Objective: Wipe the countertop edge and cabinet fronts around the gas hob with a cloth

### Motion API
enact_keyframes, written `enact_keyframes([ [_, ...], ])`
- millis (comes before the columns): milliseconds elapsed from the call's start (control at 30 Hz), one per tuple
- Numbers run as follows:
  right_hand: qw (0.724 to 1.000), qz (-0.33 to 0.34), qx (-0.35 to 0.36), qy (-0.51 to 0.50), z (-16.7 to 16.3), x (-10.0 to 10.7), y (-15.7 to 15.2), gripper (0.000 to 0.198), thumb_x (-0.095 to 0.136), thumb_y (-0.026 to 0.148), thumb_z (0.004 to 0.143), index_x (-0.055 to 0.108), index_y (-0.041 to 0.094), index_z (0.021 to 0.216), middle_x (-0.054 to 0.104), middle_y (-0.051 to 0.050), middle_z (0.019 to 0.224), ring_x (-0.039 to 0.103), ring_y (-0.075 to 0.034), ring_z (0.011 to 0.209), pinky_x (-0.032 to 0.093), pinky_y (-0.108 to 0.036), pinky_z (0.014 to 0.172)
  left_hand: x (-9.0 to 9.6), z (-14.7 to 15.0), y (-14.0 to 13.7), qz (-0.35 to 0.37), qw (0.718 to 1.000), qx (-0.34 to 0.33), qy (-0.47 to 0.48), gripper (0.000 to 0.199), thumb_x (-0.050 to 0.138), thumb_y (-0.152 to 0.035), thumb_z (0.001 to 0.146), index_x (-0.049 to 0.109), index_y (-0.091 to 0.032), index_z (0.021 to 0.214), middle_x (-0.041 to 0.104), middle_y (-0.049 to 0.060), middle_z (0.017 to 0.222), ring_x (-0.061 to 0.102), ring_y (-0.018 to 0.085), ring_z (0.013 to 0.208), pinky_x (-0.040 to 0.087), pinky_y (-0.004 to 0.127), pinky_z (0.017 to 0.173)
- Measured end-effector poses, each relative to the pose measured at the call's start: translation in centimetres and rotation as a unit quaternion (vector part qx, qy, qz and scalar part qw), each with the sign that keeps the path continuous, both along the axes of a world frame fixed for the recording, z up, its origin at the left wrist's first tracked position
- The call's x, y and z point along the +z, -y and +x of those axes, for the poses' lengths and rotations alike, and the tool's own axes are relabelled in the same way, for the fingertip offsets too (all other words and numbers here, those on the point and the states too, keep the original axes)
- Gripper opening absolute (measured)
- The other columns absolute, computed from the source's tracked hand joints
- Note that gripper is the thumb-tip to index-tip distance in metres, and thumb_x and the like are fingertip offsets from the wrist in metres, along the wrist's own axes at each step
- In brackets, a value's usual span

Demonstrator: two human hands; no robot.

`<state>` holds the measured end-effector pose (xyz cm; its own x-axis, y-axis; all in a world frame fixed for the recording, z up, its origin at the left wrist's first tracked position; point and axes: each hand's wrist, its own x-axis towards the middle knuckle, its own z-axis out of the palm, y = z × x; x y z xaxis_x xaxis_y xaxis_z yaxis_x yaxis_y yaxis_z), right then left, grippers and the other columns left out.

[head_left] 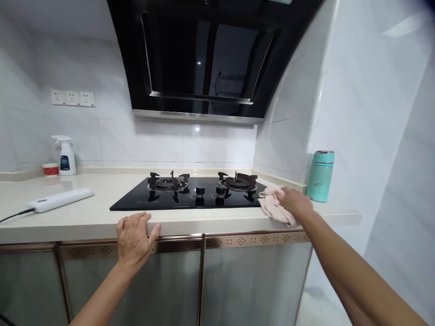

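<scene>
A pale pink cloth (273, 204) lies bunched under my right hand (295, 202), at the right front corner of the black gas stove (132, 202). My fingers press and grip the cloth against the countertop, and part of it hangs toward the front edge. My left hand (135, 235) rests on the front edge of the cream countertop (98, 213), fingers laid over the top and thumb apart. It holds nothing. Two burners with dark pan supports stand on the stove, with two knobs (200, 192) between them.
A turquoise flask (321, 176) stands on the counter just beyond my right hand, near the wall. At the left are a white spray bottle (67, 156), a red and white cup (50, 169) and a long white device (61, 200) with a cord. A black range hood (204, 59) overhangs the stove.
</scene>
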<state>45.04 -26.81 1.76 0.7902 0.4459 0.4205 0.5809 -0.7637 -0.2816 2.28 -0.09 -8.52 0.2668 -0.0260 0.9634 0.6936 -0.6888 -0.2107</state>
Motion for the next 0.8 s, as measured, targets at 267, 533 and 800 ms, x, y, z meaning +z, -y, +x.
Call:
enact_keyframes([
  [267, 0.998, -0.016, 0.067, -0.009, -4.4, -0.7, -4.7, 0.044, 0.038, 0.047, 0.096, 0.057, 0.019, 0.124, 0.062, -0.022, 0.124, 0.061, -0.035, 0.11, 0.049, -0.054, 0.09, -0.3, 0.9, -0.1, -0.028, 0.999, 0.014, 0.029, 0.038, 0.048, -0.048, 0.095, 0.065, -0.014, 0.103, 0.069, 0.015, 0.101, 0.057, 0.033, 0.099, 0.037, 0.05, 0.097],
  [533, 0.878, -0.011, 0.479, 0.024, -14.1, -0.6, -8.8, 0.046, 0.055, 0.028, 0.081, 0.053, 0.021, 0.126, 0.059, -0.009, 0.127, 0.054, -0.025, 0.114, 0.043, -0.041, 0.1, -0.1, -0.2, 0.4, -0.032, 0.999, -0.01, 0.0, 0.033, 0.051, -0.043, 0.097, 0.063, -0.015, 0.109, 0.069, 0.014, 0.108, 0.059, 0.031, 0.103, 0.037, 0.047, 0.099],
  [800, 0.98, -0.101, 0.136, 0.101, -4.7, 1.2, -6.4, 0.037, 0.055, 0.038, 0.091, 0.061, 0.018, 0.121, 0.051, -0.019, 0.133, 0.051, -0.036, 0.121, 0.042, -0.054, 0.097, -0.4, 0.3, 0.3, -0.035, 0.999, -0.021, 0.023, 0.03, 0.055, -0.04, 0.093, 0.063, -0.015, 0.108, 0.07, 0.014, 0.107, 0.06, 0.031, 0.103, 0.036, 0.049, 0.101],
])
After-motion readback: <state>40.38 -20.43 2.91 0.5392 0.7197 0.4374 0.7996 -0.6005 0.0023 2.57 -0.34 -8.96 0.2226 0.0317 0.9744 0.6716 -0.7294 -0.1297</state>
